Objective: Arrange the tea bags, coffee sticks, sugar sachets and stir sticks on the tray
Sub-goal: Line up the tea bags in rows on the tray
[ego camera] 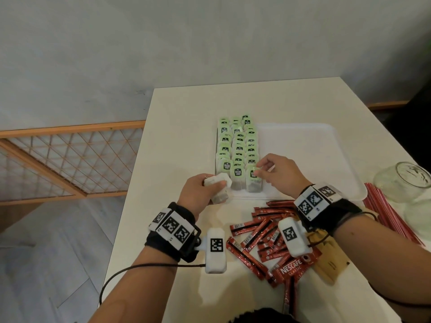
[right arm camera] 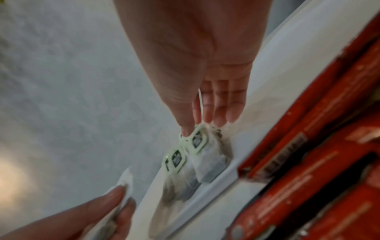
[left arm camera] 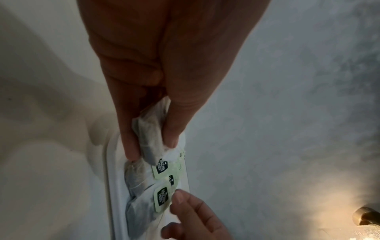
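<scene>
Gripping a small clutch of soft, gauzy tea bags point(ego camera: 218, 187) at frame centre, the left hand point(ego camera: 198, 192) curls round them. The right hand point(ego camera: 277, 172) pinches the pale-green paper tag point(ego camera: 256, 170) of a bag in the nearest row on the smooth white tray point(ego camera: 303, 141). Glossy red coffee sticks point(ego camera: 258, 234) lie heaped lower right on the matte cream table point(ego camera: 182, 117), beside thin red stir sticks point(ego camera: 384, 210) and a glass jar point(ego camera: 405, 183). Grey mottled wall above.

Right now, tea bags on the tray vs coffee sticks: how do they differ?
The tea bags lie in three neat overlapping rows along the left side of the tray; the coffee sticks lie in a loose criss-crossed heap on the table, off the tray. Tea bags are pale with green tags; coffee sticks are long, narrow and red. Both are many small packets.
</scene>
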